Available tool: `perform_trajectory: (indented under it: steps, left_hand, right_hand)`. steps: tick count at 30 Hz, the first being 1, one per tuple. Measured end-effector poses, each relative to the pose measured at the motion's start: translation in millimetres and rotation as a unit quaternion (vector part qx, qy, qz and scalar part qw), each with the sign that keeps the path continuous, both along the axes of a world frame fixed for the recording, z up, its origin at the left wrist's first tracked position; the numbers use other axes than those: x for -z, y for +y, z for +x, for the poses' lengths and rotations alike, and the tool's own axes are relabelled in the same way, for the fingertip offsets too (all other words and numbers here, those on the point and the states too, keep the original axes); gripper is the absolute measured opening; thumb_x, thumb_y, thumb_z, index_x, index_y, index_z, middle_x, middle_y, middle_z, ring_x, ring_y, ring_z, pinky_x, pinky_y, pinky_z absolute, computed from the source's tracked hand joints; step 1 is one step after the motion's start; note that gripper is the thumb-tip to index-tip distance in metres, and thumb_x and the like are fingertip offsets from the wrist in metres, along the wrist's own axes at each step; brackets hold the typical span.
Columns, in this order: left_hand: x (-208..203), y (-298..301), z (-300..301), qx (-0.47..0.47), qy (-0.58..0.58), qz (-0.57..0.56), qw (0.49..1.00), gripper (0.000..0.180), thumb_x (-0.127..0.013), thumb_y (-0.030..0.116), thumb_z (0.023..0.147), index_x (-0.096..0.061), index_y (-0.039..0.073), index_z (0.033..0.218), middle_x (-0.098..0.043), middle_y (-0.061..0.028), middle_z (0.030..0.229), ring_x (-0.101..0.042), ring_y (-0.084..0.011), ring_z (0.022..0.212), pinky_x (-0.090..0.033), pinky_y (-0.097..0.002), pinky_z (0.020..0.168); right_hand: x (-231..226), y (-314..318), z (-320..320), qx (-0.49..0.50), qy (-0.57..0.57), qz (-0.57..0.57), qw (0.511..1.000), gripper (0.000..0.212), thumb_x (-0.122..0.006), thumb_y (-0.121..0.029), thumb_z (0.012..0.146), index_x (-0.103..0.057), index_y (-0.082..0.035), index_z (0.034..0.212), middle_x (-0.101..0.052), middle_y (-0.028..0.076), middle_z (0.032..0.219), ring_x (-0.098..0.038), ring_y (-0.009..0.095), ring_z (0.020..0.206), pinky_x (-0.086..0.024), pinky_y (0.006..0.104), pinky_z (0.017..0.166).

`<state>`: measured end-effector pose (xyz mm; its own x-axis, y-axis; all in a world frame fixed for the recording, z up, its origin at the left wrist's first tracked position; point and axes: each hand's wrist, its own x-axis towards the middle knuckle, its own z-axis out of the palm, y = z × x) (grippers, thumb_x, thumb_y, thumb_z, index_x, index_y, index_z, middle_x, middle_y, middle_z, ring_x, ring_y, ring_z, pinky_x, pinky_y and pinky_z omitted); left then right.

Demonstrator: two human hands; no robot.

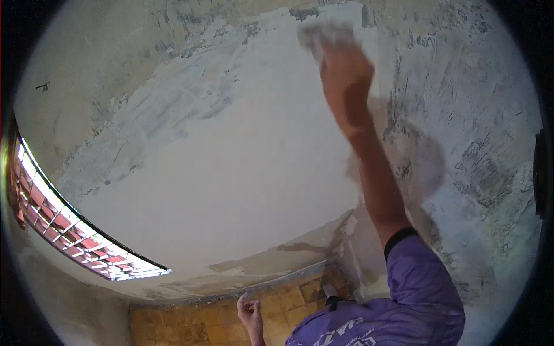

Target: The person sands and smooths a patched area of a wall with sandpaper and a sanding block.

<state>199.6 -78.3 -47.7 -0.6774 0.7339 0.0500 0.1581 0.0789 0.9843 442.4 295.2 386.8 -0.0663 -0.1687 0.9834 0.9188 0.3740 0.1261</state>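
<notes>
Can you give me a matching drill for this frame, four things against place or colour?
Things:
1. right hand
2. left hand
3. window grille
4. sleeve

Descriptions:
A. purple
B. low in the picture, in front of yellowish tiles, fingers loosely curled, holding nothing
C. raised high against the wall, pressing a blurred pale tool to the white plaster
D. at the left edge, bright daylight behind its bars

Pairs: 1-C, 2-B, 3-D, 4-A
</notes>
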Motion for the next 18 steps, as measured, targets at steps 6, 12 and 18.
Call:
perform_trajectory:
  steps: [6, 12, 18]
  left_hand:
    - [12, -39, -23, -0.079, -0.056, -0.006, 0.995, 0.038, -0.061, -0.004, 0.081, -0.053, 0.002, 0.118, -0.057, -0.0048, 0.114, -0.054, -0.0101, 0.079, -0.046, -0.0242, 0.069]
    - [19, -65, -14, -0.116, -0.096, -0.013, 0.988, 0.037, -0.059, -0.003, 0.082, -0.053, 0.003, 0.118, -0.057, -0.0046, 0.114, -0.055, -0.0091, 0.079, -0.044, -0.0235, 0.064]
    - [17, -64, -9, -0.072, -0.163, -0.043, 0.983, 0.031, -0.058, 0.006, 0.085, -0.055, 0.004, 0.116, -0.058, -0.0055, 0.116, -0.059, -0.0124, 0.084, -0.042, -0.0237, 0.061]
  right_hand:
    - [-26, 23, -48, 0.011, -0.064, -0.114, 0.991, 0.011, -0.058, -0.01, 0.079, -0.067, -0.009, 0.072, -0.064, 0.011, 0.068, -0.065, 0.027, 0.065, -0.052, 0.0421, 0.059]
    - [56, -45, -69, -0.145, -0.272, -0.33, 0.892, 0.014, -0.057, -0.009, 0.078, -0.068, -0.009, 0.087, -0.065, 0.013, 0.073, -0.066, 0.029, 0.072, -0.051, 0.0452, 0.064]
    - [-32, -10, -7, -0.074, -0.04, -0.128, 0.988, 0.027, -0.058, -0.008, 0.073, -0.066, -0.01, 0.098, -0.065, 0.015, 0.08, -0.062, 0.034, 0.074, -0.05, 0.044, 0.068]
